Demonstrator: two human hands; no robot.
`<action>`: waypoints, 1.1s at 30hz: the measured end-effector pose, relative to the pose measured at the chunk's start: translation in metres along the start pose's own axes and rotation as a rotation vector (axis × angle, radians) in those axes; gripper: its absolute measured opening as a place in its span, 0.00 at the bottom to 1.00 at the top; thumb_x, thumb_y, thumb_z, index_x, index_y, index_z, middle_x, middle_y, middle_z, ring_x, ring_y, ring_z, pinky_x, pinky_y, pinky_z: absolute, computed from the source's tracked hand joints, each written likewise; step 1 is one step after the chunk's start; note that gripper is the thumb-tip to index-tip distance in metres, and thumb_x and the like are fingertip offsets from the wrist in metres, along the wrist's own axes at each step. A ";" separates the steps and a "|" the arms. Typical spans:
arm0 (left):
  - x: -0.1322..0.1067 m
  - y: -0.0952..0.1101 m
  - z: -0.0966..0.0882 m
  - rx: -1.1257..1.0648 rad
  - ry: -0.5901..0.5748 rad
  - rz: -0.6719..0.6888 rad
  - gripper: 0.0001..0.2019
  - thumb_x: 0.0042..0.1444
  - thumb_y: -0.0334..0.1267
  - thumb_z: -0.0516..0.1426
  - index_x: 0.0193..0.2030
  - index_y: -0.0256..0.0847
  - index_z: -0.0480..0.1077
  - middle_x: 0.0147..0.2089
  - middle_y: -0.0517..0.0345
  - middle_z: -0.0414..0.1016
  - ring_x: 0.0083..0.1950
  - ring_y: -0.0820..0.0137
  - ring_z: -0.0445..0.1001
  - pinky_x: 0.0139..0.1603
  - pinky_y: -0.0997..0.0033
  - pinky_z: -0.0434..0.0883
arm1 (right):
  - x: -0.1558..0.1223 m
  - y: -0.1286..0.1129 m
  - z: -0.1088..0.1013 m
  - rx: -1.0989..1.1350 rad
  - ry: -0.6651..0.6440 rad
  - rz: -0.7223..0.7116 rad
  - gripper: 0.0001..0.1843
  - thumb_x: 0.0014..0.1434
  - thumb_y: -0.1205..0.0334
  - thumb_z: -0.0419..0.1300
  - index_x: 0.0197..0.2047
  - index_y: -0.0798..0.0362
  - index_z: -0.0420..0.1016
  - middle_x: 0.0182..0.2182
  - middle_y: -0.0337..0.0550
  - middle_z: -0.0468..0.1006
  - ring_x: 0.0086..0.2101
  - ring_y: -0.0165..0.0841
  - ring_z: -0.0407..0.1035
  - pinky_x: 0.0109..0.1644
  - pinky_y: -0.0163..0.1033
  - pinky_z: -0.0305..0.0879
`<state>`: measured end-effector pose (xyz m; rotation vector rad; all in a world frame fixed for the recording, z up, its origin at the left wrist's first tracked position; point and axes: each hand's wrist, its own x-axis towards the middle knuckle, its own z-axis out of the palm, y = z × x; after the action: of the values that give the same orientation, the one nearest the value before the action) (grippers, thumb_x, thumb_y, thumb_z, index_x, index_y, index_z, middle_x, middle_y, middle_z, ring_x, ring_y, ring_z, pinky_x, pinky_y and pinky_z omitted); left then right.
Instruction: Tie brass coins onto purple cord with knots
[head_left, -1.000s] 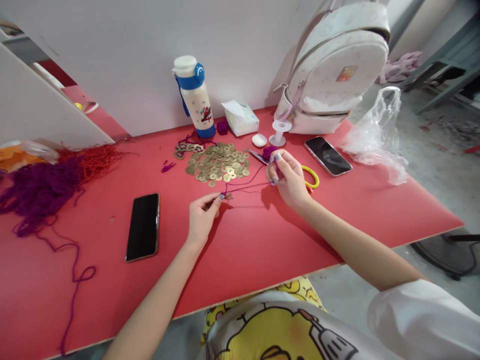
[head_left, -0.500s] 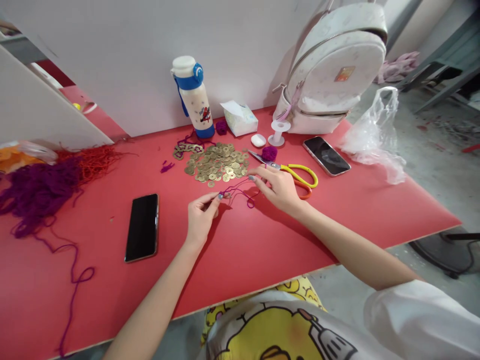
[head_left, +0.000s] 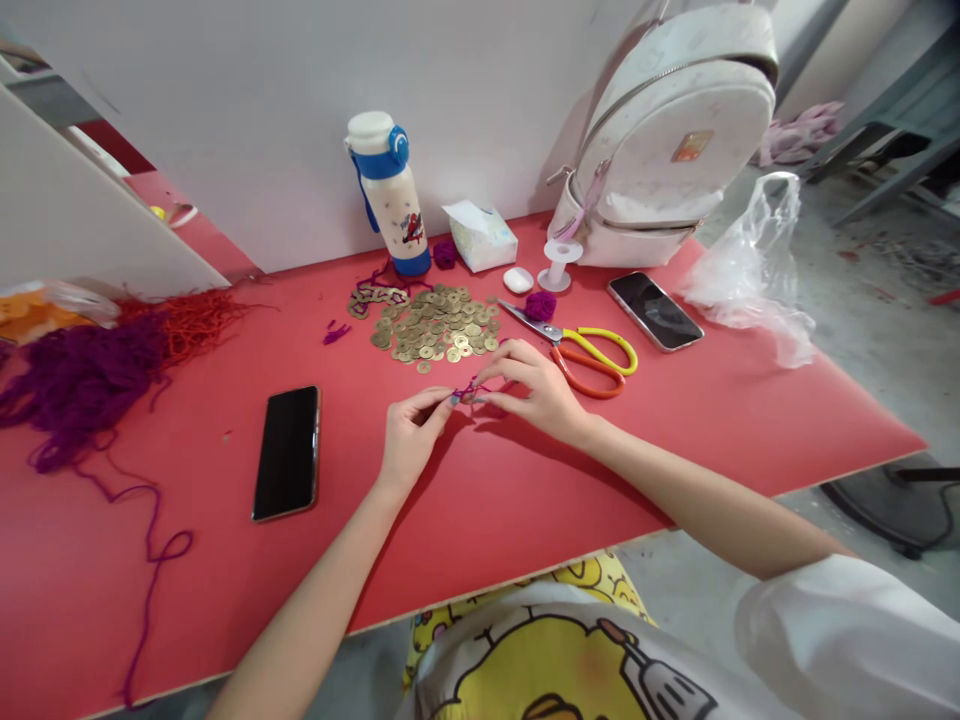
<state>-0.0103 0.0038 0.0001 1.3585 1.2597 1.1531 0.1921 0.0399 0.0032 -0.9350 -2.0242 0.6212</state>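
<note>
My left hand [head_left: 415,430] pinches a small brass coin [head_left: 466,398] between thumb and fingertips, with purple yarn [head_left: 471,386] wound about it. Close on the other side, my right hand [head_left: 536,385] has its thumb and fingers closed on the yarn; the fingertips partly hide the strand. Both hands are just above the red table, near its middle. Behind them lies a pile of holed brass coins [head_left: 435,325]. Scissors [head_left: 577,345] with yellow and orange handles rest beyond my right hand, next to a small purple yarn ball [head_left: 540,306].
A phone [head_left: 287,455] lies to the left, another phone [head_left: 656,311] to the right. Tangled purple yarn [head_left: 86,385] covers the far left. A bottle [head_left: 397,205], tissue pack [head_left: 480,240], white spool [head_left: 559,268], backpack [head_left: 667,150] and plastic bag [head_left: 750,270] stand along the back.
My right hand has come down and left toward my left hand, so the fingertips now nearly meet. The loose yarn loops between the hands have drawn in.
</note>
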 end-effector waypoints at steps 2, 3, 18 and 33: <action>0.000 0.001 0.001 0.007 0.008 -0.001 0.10 0.55 0.44 0.62 0.34 0.39 0.80 0.35 0.52 0.80 0.32 0.69 0.74 0.31 0.72 0.70 | -0.002 0.000 0.004 -0.010 -0.036 0.035 0.06 0.61 0.59 0.65 0.41 0.49 0.79 0.39 0.44 0.75 0.41 0.37 0.70 0.46 0.42 0.68; -0.001 0.002 0.001 0.011 0.011 -0.003 0.10 0.55 0.43 0.62 0.34 0.39 0.80 0.35 0.52 0.80 0.33 0.69 0.74 0.31 0.71 0.70 | -0.002 0.001 0.006 -0.010 -0.057 0.046 0.05 0.61 0.59 0.65 0.40 0.49 0.79 0.39 0.44 0.75 0.41 0.36 0.70 0.46 0.41 0.68; -0.001 -0.004 0.003 -0.331 0.014 -0.166 0.13 0.50 0.47 0.67 0.34 0.38 0.81 0.16 0.68 0.53 0.19 0.80 0.49 0.21 0.75 0.49 | -0.005 0.000 0.013 0.007 -0.195 -0.040 0.03 0.62 0.64 0.61 0.35 0.52 0.75 0.33 0.42 0.72 0.36 0.33 0.65 0.39 0.36 0.63; -0.004 0.002 0.009 -0.185 -0.011 -0.212 0.12 0.46 0.44 0.67 0.33 0.37 0.81 0.17 0.64 0.64 0.19 0.80 0.54 0.20 0.78 0.54 | -0.002 0.000 0.015 0.580 0.020 0.324 0.14 0.56 0.51 0.67 0.33 0.54 0.78 0.30 0.41 0.75 0.25 0.26 0.66 0.28 0.33 0.63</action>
<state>-0.0016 -0.0009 0.0006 1.0671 1.2245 1.0833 0.1805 0.0365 -0.0063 -0.9010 -1.5405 1.2849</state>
